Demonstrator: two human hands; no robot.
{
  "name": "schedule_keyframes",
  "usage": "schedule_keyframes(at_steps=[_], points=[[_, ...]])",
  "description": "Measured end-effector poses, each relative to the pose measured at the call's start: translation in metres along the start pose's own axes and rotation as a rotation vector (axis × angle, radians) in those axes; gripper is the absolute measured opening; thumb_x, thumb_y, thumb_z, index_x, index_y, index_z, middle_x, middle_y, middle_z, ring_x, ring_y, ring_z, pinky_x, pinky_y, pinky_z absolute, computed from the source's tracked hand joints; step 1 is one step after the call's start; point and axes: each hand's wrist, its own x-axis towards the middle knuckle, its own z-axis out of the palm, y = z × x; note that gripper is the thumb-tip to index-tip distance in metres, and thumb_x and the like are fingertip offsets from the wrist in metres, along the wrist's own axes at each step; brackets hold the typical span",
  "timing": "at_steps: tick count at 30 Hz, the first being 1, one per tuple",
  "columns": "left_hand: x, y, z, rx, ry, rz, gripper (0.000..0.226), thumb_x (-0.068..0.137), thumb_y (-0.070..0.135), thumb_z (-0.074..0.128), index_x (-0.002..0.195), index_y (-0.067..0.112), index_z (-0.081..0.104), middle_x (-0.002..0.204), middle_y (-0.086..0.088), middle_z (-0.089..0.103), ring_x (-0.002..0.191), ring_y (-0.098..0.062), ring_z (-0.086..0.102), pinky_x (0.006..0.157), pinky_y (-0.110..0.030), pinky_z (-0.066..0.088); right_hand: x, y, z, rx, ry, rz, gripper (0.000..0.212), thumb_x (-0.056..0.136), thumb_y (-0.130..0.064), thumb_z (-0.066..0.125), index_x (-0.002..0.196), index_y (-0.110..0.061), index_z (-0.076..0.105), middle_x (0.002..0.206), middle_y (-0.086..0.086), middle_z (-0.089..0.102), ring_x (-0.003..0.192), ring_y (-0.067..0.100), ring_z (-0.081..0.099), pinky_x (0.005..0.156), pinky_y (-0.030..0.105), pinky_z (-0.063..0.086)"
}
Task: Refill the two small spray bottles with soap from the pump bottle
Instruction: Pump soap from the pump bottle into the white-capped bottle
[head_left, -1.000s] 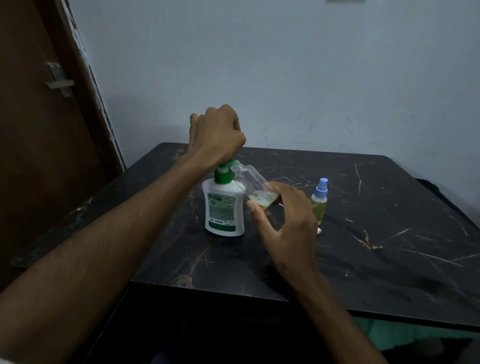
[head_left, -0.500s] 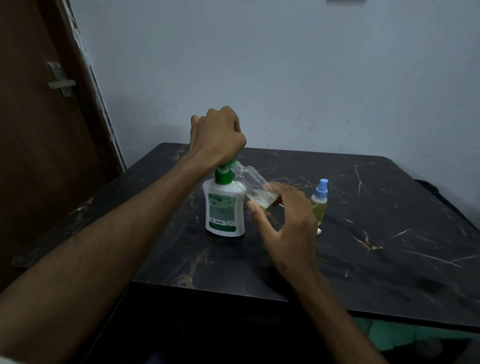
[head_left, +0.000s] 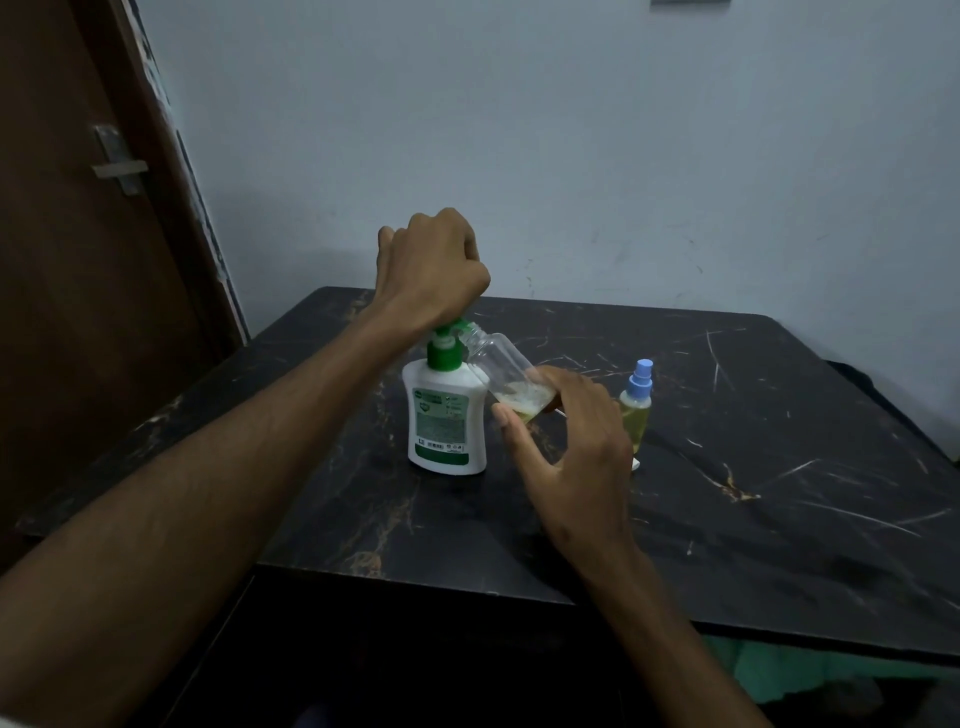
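The left hand (head_left: 434, 270) is closed in a fist on top of the green pump head (head_left: 451, 332) of the white pump bottle (head_left: 445, 415), which stands upright on the dark marble-patterned table (head_left: 779, 467). Whether the fingers wrap the pump head or only bear down on it cannot be told; the fist hides the contact.

The open spray bottle (head_left: 511, 376) is tilted, its neck raised against the nozzle under the fist, its base lower and to the right. A small pool of pale yellow soap lies in the base; most of the bottle is empty, so filling appears to be at an early stage.

The right hand (head_left: 571, 441) pinches the base of this bottle between thumb and fingertips.

Procedure for this step, as a judgement:
- Press straight down, so the pump bottle does not tip.
- Keep the neck seated on the nozzle through the full stroke; any gap would probably spill soap onto the table.
- Let the pump head rise fully between strokes.
- Hold the tilt steady so soap runs down the wall.

The second spray bottle (head_left: 636, 405), blue-capped, stands upright just beyond the right hand and holds yellow liquid.
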Motion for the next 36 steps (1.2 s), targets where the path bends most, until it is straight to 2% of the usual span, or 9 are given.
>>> schedule_keyframes(at_steps=[4,10,28,32,36], points=[[-0.0019,-0.003,0.0033,-0.028,0.0,-0.012,0.022,0.079,0.011,0.06,0.088,0.014,0.08,0.089,-0.001,0.078,0.082,-0.021,0.069,0.098,-0.055,0.054,0.0006,0.0001,0.0002,-0.013,-0.007,0.007,0.037,0.096,-0.045,0.07,0.12,-0.017,0.066,0.107,-0.008,0.065,0.096,0.011,0.058,0.085,0.042,0.051],[0.0001,0.0016,0.0,0.007,0.003,-0.003,0.023,0.073,0.014,0.058,0.084,0.016,0.079,0.085,0.0,0.077,0.08,-0.022,0.067,0.098,-0.052,0.053,-0.0003,-0.0008,-0.0012,-0.005,-0.005,0.004,0.036,0.096,-0.045,0.069,0.119,-0.017,0.066,0.105,-0.008,0.065,0.095,0.012,0.059,0.084,0.042,0.051],[-0.0012,-0.0024,0.005,0.015,-0.003,0.0,0.019,0.08,0.011,0.063,0.088,0.015,0.08,0.088,-0.002,0.076,0.082,-0.022,0.067,0.098,-0.055,0.054,-0.0005,0.0018,0.0012,-0.019,-0.042,0.018,0.037,0.097,-0.048,0.068,0.122,-0.021,0.064,0.11,-0.01,0.063,0.097,0.01,0.059,0.086,0.041,0.05],[0.0007,0.0026,0.0016,0.038,-0.002,0.019,0.019,0.077,0.011,0.063,0.087,0.015,0.079,0.087,-0.001,0.076,0.081,-0.022,0.066,0.1,-0.051,0.051,-0.0009,0.0029,0.0021,-0.026,-0.033,0.012,0.038,0.095,-0.045,0.072,0.123,-0.02,0.065,0.109,-0.01,0.064,0.097,0.01,0.059,0.086,0.041,0.051],[-0.0003,-0.0009,0.0045,0.028,-0.014,0.014,0.02,0.078,0.011,0.063,0.088,0.015,0.08,0.088,-0.002,0.077,0.082,-0.022,0.068,0.098,-0.054,0.053,-0.0003,0.0039,0.0028,-0.039,-0.035,-0.001,0.038,0.095,-0.044,0.074,0.122,-0.019,0.065,0.107,-0.009,0.065,0.094,0.012,0.059,0.084,0.042,0.05]])
